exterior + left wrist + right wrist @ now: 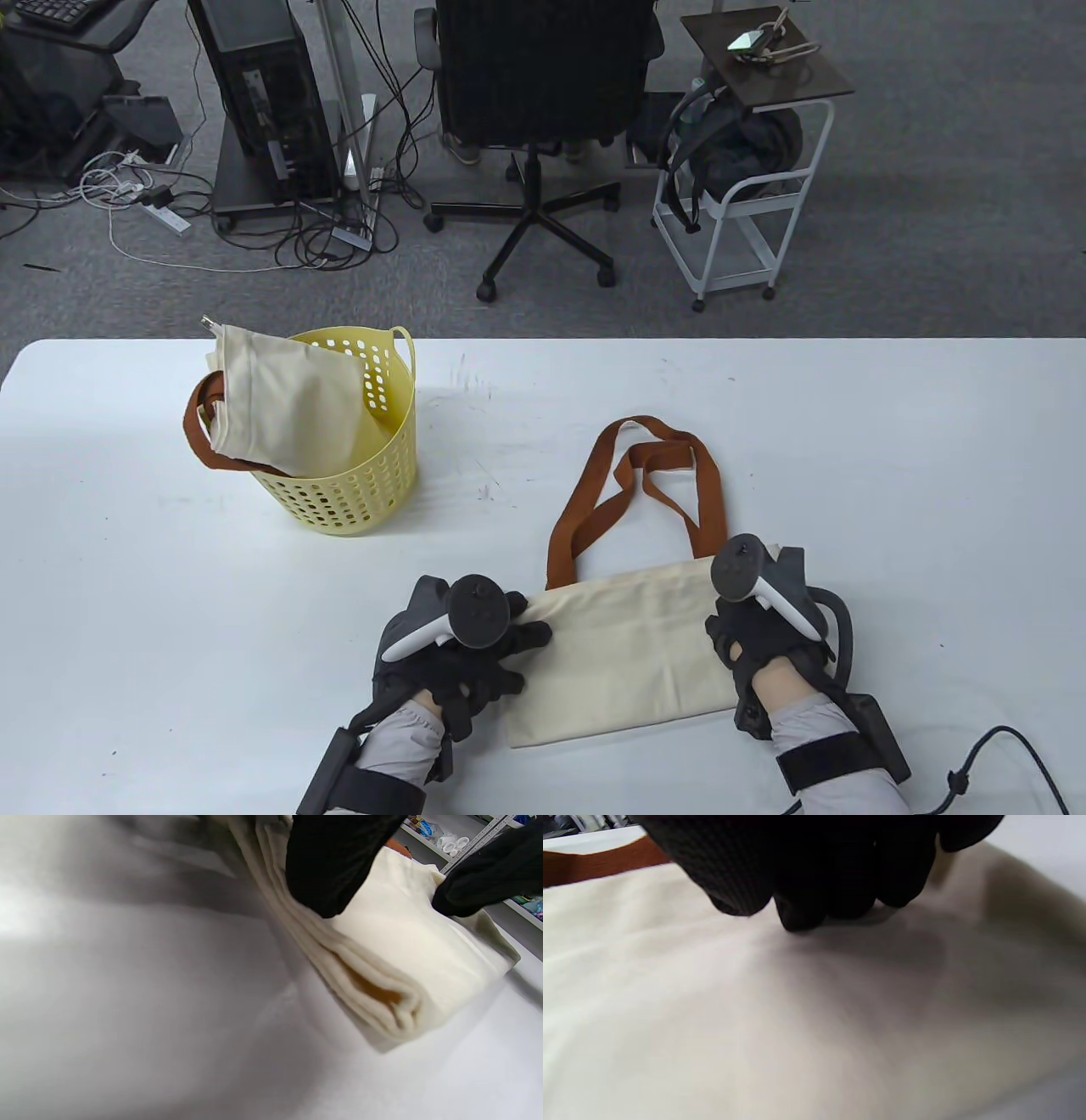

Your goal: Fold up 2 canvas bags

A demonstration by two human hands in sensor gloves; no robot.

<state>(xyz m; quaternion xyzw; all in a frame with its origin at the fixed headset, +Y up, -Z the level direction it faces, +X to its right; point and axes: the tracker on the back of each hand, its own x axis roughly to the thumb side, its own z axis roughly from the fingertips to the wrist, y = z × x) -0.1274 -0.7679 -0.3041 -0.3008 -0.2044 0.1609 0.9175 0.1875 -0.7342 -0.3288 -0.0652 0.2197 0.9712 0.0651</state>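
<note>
Left hand (462, 645) pinches the folded canvas bag (628, 649) at nine o'clock; right hand (755, 628) seemingly presses it at three. Keep edges aligned, crease flat.

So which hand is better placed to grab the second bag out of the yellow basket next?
Left, probably. The left hand sits on the basket's side, at the folded bag's left end; the right hand would have to cross it.
</note>
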